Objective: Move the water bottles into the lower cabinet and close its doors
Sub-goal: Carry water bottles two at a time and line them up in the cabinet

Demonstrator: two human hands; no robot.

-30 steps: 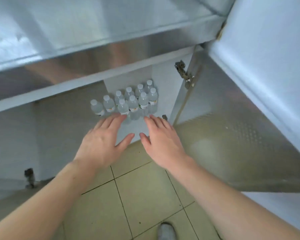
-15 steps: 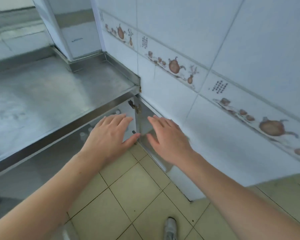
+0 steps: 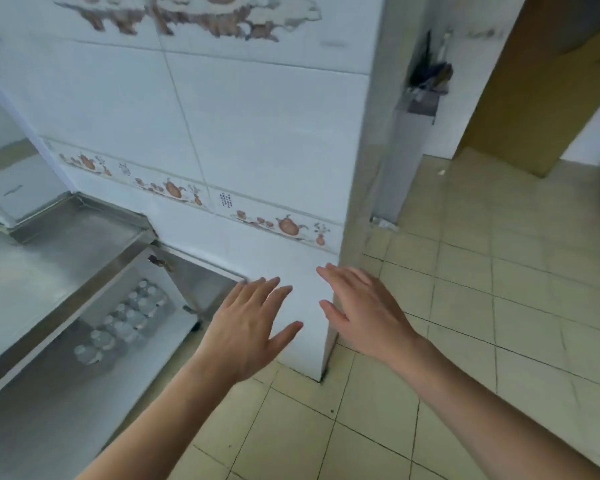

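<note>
Several clear water bottles [image 3: 125, 322] with white caps stand in rows inside the lower cabinet [image 3: 84, 393], under the steel counter at the left. The cabinet's right door [image 3: 207, 289] stands open, swung back against the tiled wall. My left hand [image 3: 246, 327] and my right hand [image 3: 364, 306] hover side by side in front of the white wall corner, to the right of the cabinet. Both hands have straight, spread fingers and hold nothing.
A steel countertop [image 3: 39, 271] runs along the left above the cabinet. A white tiled wall [image 3: 239, 133] with a teapot border ends in a corner pillar. Beige floor tiles [image 3: 499, 323] spread to the right, toward a brown door [image 3: 534, 81].
The view has swung up and to the right, away from the cabinet's inside. My hands have drawn back from the bottles and now hover by the wall corner.
</note>
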